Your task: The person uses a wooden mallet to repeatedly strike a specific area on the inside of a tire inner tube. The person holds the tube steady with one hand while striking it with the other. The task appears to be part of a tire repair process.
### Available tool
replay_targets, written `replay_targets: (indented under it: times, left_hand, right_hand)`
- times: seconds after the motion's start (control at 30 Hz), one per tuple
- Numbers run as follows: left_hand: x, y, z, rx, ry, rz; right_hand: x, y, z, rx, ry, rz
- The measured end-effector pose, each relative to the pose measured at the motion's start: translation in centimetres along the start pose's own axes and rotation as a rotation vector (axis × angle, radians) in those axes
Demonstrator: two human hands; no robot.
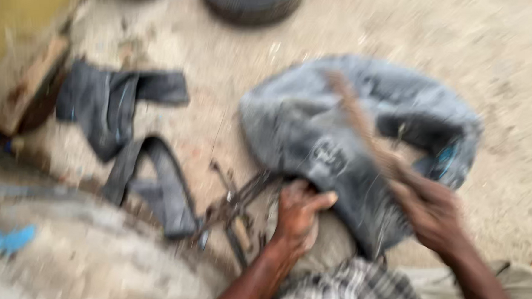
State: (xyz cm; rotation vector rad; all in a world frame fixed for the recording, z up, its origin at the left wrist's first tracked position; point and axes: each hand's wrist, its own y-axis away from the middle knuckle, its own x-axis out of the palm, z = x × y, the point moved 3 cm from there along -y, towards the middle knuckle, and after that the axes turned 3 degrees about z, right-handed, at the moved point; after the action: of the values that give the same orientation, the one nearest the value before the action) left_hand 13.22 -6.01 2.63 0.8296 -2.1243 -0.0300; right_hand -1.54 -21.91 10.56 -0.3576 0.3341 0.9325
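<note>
Inner tube (313, 135), grey, slack on ground; pinned at near edge by left hand (298, 211), fingers curled. Right hand (433, 211) fisted around brown stick-like tool (361, 127), blurred.

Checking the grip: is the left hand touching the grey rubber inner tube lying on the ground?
Touching. The head view, though blurred, shows the left hand pressed on the near edge of the grey rubber inner tube, fingers curled over it.
</note>
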Motion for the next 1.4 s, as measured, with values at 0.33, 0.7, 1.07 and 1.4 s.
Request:
replay_targets:
  times: [0.33, 0.7, 1.07, 1.4]
  left_hand:
    - [-0.1, -0.3, -1.0, -0.033, -0.130, -0.017]
    - [-1.0, 0.3, -0.3, -0.069, 0.225, 0.186]
    - [0.1, -1.4, -1.7, -0.181, 0.264, 0.013]
    - [1.1, 1.4, -2.9, -0.102, 0.227, -0.052]
  right_hand:
    - [5.8, -5.9, 0.5, 0.219, 0.557, 0.454]
    - [-0.5, 7.3, -4.7, 0.253, 0.041, -0.167]
    - [3.1, 7.2, -4.8, 0.381, 0.000, -0.143]
    - [2.7, 10.9, -4.1, 0.520, -0.175, -0.207]
